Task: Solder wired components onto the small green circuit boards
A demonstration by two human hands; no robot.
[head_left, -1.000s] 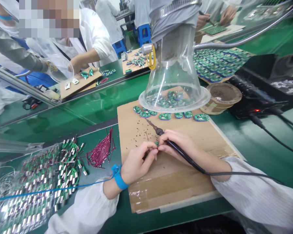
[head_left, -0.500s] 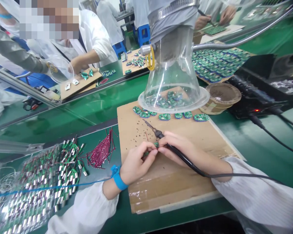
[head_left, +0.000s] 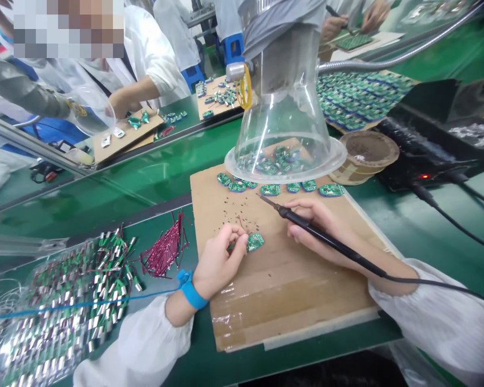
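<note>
Pinching the circuit board (head_left: 255, 242), the left hand (head_left: 220, 259) could get burned if the right hand (head_left: 326, 218), clasping the soldering iron (head_left: 339, 245), slips.

A green table (head_left: 419, 231) carries a brown cardboard sheet (head_left: 290, 301) with shiny tape (head_left: 234, 322) across its near part; green circuit boards (head_left: 270, 190) lie along the sheet's far side, and small dark specks (head_left: 244, 217) are scattered on its left half. Left of the sheet, a loose heap of dark red wires (head_left: 164, 250) lies on the table, beside many silver-ended parts (head_left: 108, 279) with green pieces among them. Beyond the sheet's far right corner stand a brown bowl (head_left: 361, 173) and a black box (head_left: 443, 166) with a red light (head_left: 425, 176).
</note>
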